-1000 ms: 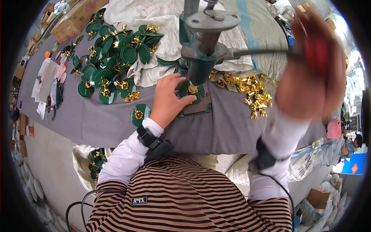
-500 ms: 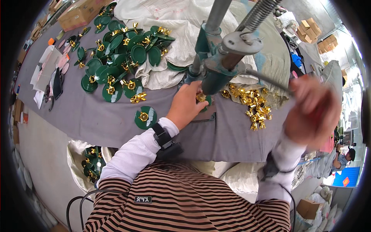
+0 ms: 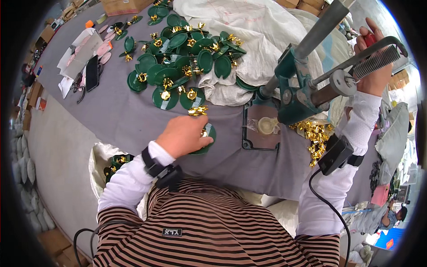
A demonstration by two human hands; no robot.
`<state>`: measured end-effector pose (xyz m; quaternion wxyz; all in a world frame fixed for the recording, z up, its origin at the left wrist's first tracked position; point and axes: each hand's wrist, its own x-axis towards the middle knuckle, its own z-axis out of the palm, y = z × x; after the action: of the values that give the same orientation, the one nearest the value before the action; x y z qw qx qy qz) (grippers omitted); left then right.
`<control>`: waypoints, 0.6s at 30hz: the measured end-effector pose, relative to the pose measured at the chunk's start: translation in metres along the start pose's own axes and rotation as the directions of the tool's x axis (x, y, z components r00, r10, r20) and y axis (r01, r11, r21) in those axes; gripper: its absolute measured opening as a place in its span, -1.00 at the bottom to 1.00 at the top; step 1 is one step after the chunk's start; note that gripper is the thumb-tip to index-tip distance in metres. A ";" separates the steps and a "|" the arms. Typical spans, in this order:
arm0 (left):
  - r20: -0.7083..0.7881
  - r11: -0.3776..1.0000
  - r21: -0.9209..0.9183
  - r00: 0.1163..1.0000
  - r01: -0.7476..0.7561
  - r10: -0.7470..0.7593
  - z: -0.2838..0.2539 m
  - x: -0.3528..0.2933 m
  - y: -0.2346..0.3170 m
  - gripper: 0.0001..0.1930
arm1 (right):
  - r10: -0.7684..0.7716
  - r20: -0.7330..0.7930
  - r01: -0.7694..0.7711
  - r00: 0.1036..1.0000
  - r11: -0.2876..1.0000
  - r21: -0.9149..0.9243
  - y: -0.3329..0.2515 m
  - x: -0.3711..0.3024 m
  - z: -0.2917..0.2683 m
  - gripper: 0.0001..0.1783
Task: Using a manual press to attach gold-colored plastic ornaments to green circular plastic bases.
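My left hand [image 3: 184, 135] is over a green disc [image 3: 211, 144] near the table's front edge, thumb and fingers closing about the gold claw-like piece at the disc's middle. Part of the disc is hidden under the hand. Up at the right, my right hand [image 3: 376, 73] is around the red grip [image 3: 370, 40] of a lever on a green hand press [image 3: 296, 89]; the lever is raised. On the press base [image 3: 261, 144], a pale round seat [image 3: 267, 126] shows with clear tape beside it. Loose gold pieces [image 3: 198, 110] lie just beyond my left hand.
Many green discs with gold pieces [image 3: 178, 66] are heaped at the far middle. A heap of gold pieces [image 3: 316, 138] lies right of the press. White sacking [image 3: 249, 31] spreads behind. At left are a phone [image 3: 92, 73] and an open box [image 3: 82, 53]. A sack [image 3: 98, 162] stands below.
My left hand has moved left from the press to the disc near the edge. My right hand and the lever have risen. The green disc under the press is gone from the base. The view has shifted.
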<state>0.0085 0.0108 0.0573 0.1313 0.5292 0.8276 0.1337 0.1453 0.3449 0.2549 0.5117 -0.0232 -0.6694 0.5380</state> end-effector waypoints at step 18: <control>-0.366 0.936 0.309 0.888 -0.168 0.280 -0.042 -0.011 -0.072 -0.69 | 0.020 -0.134 -0.021 0.991 1.000 -0.010 0.011 0.008 -0.012 -0.62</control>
<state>-0.0626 -0.0322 0.0707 -0.1319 0.5955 0.7798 0.1411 0.1439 0.3626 0.2505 0.5499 -0.0692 -0.6364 0.5365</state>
